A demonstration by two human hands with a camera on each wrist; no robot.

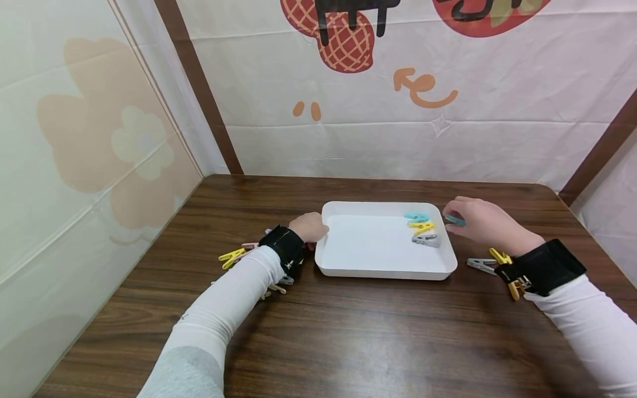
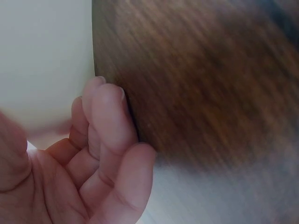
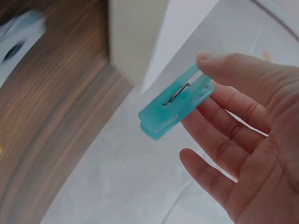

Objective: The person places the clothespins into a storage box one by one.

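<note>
My right hand [image 1: 476, 222] is just off the right side of a white tray [image 1: 368, 243]. Its thumb and fingers pinch a light blue clothespin [image 3: 175, 100] by one end, and the other end points away from the palm. In the tray's right part lie a light blue clothespin [image 1: 417, 216], a yellow clothespin [image 1: 422, 227] and a grey clothespin [image 1: 426, 240]. At the tray's left rim rests my left hand [image 1: 307, 226]. Loosely bent fingers [image 2: 112, 116] lie along the tray's edge in the left wrist view, with nothing gripped between them.
Several clothespins, among them a yellow one [image 1: 231, 257], lie on the brown table [image 1: 378, 331] by the left forearm, which partly hides them. By the right wrist are a grey clothespin [image 1: 480, 265] and a yellow one [image 1: 500, 256]. A printed cloth [image 1: 269, 143] hangs behind.
</note>
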